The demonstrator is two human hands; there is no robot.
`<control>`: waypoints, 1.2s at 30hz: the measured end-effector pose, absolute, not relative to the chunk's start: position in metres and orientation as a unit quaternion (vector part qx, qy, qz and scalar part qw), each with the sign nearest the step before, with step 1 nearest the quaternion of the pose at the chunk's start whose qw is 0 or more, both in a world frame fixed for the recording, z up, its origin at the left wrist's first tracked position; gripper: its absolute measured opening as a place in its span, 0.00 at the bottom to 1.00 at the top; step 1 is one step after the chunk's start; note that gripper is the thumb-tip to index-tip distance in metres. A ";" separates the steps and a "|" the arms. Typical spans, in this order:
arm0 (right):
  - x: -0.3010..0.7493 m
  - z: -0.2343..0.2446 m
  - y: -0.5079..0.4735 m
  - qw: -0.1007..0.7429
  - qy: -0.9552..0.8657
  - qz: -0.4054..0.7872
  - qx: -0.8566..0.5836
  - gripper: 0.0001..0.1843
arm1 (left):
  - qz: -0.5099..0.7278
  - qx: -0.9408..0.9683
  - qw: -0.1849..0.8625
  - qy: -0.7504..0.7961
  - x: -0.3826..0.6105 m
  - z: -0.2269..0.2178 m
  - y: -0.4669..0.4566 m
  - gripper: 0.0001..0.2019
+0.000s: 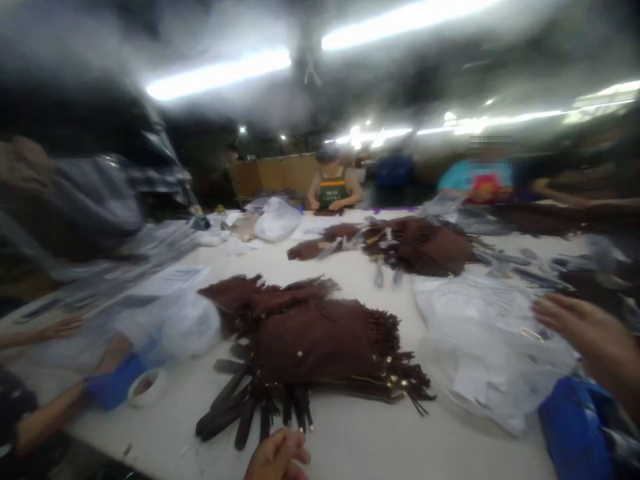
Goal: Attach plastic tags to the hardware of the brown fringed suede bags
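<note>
My left hand (279, 457) is at the bottom edge, fingers loosely bent and slightly apart, with nothing visible in them. Just beyond it lies a pile of brown fringed pieces (320, 343), soft like suede, with small gold metal fittings. Dark straps (227, 407) stick out from the pile's near left side. On the right, my right hand (585, 340) is stretched out, fingers extended, over the edge of a clear plastic bag (485, 347); whether it touches the plastic I cannot tell. A thin gold-coloured loop (531, 335) shows on the bag near my fingertips.
Another brown fringed heap (420, 243) lies farther back on the white table (350, 423). At left, a co-worker's blue-gloved hand (113, 383) is beside a white tape roll (146, 387). A blue object (575, 427) sits lower right. Two people work across the table.
</note>
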State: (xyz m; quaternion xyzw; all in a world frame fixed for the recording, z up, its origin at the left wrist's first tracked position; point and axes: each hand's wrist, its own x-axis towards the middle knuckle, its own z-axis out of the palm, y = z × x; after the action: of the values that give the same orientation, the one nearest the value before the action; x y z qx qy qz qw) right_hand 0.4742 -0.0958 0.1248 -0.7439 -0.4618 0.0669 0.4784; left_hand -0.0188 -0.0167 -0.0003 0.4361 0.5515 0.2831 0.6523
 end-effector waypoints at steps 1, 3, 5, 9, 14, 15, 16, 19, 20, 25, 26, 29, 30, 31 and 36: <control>0.461 0.106 -0.087 0.480 -0.432 0.057 -0.761 0.24 | 0.302 0.436 0.643 0.552 -0.022 -0.003 -0.009 0.29; 0.409 0.068 -0.064 0.434 -0.484 0.113 -0.751 0.19 | 0.354 0.441 0.601 0.565 -0.029 -0.002 0.006 0.28; 0.335 0.041 -0.038 0.390 -0.586 0.128 -0.699 0.16 | 0.412 0.468 0.521 0.583 -0.037 0.005 0.023 0.27; 0.204 0.020 0.005 0.286 -0.744 -0.014 -0.604 0.27 | 0.421 0.505 0.426 0.621 -0.048 0.021 0.055 0.28; 0.172 0.013 0.026 0.217 -0.778 -0.117 -0.578 0.24 | 0.364 0.521 0.469 0.614 -0.046 0.020 0.084 0.24; 0.176 0.012 0.027 0.213 -0.783 -0.118 -0.573 0.23 | 0.355 0.534 0.470 0.607 -0.047 0.020 0.087 0.22; 0.180 0.011 0.026 0.210 -0.785 -0.117 -0.570 0.23 | 0.345 0.549 0.471 0.598 -0.049 0.020 0.088 0.22; 0.187 0.012 0.020 0.205 -0.783 -0.107 -0.578 0.20 | 0.311 0.604 0.465 0.568 -0.063 0.026 0.089 0.20; 0.186 0.013 0.019 0.207 -0.779 -0.103 -0.583 0.20 | 0.302 0.625 0.455 0.557 -0.070 0.029 0.088 0.19; 0.175 0.010 0.018 0.228 -0.760 -0.083 -0.603 0.18 | 0.296 0.723 0.353 0.515 -0.090 0.032 0.080 0.04; 0.175 0.008 0.018 0.227 -0.759 -0.080 -0.605 0.18 | 0.296 0.734 0.331 0.514 -0.091 0.033 0.077 0.05; 0.177 0.005 0.018 0.224 -0.757 -0.066 -0.610 0.17 | 0.283 0.760 0.268 0.521 -0.090 0.037 0.066 0.03; 0.179 0.005 0.017 0.224 -0.756 -0.057 -0.613 0.17 | 0.266 0.772 0.238 0.525 -0.091 0.040 0.061 0.03; 0.179 0.006 0.016 0.225 -0.754 -0.048 -0.615 0.17 | 0.247 0.786 0.203 0.530 -0.091 0.043 0.057 0.05; 0.161 0.022 0.012 0.233 -0.760 -0.013 -0.606 0.26 | 0.192 0.782 0.175 0.567 -0.102 0.037 0.046 0.12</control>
State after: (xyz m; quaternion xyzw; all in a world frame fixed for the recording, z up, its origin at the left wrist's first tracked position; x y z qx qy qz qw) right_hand 0.1612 0.0117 0.0224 -0.6064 -0.7601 -0.0127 0.2331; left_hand -0.1020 0.0460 0.0369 0.7820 0.5666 0.1919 0.1751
